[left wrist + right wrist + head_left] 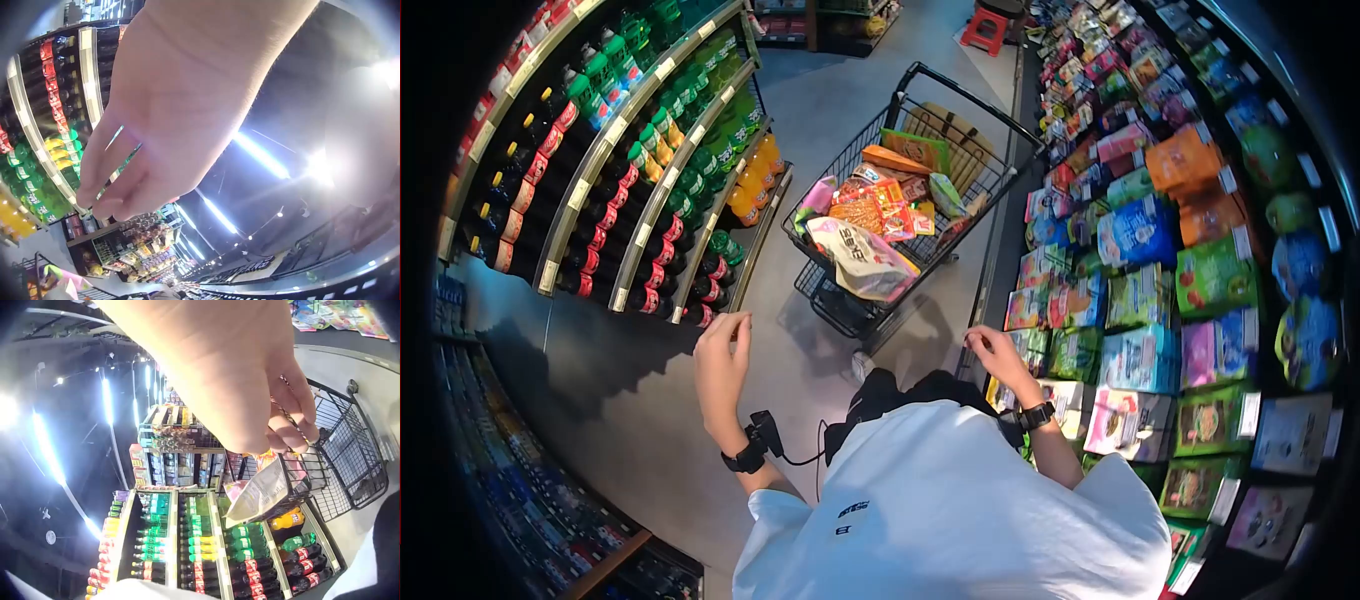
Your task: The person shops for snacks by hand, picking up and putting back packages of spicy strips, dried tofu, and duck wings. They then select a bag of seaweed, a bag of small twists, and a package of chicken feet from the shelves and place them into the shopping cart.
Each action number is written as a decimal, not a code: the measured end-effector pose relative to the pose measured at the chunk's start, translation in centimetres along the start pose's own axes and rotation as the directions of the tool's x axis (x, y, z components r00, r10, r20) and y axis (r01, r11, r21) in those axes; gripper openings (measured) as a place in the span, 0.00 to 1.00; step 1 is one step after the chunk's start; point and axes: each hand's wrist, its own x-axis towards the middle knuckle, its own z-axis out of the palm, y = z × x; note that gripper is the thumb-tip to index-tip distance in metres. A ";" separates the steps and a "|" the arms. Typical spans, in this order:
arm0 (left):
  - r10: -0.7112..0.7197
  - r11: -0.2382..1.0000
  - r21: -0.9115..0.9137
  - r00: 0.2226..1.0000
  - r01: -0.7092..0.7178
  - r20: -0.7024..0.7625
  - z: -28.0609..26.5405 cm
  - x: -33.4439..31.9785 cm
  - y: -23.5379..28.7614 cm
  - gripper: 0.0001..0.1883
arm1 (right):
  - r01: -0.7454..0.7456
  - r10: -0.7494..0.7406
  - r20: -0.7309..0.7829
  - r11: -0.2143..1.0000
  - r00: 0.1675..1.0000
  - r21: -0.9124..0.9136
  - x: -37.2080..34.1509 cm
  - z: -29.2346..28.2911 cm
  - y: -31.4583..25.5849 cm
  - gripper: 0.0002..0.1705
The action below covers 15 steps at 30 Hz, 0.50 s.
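My left hand (722, 365) hangs in the air near the lower end of the drink shelves, holding nothing, its fingers loosely bent. My right hand (1002, 356) is raised beside the snack shelves, fingers loosely curled around nothing. A black wire shopping cart (832, 150) stands ahead of me, apart from both hands in the head view. Inside it lie a white and grey bag (862, 262), red snack packets (890, 208), an orange packet (897, 160) and a green packet (916, 149). The left wrist view shows the left hand (165, 106) from its palm side.
Shelves with cola bottles (512, 195) and green soda bottles (638, 40) rise on the left. Bagged snacks (1138, 230) fill the shelves on the right. A red stool (985, 30) stands at the far end of the aisle. Grey floor (650, 400) lies left of me.
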 end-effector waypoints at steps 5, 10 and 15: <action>-0.048 0.997 -0.058 0.997 0.052 0.066 3.2 3.4 1.6 0.06 | 0.023 -0.020 0.031 0.996 0.999 -0.085 10.0 -2.2 -2.4 0.13; -0.235 0.971 -0.019 0.967 0.237 0.095 7.8 5.5 3.2 0.09 | 0.184 -0.190 -0.048 0.978 0.981 -0.100 22.4 -3.5 1.1 0.15; -0.467 0.882 0.019 0.880 0.470 -0.085 10.2 5.9 5.0 0.11 | 0.074 -0.086 0.215 0.995 0.973 0.062 35.5 -4.7 5.0 0.16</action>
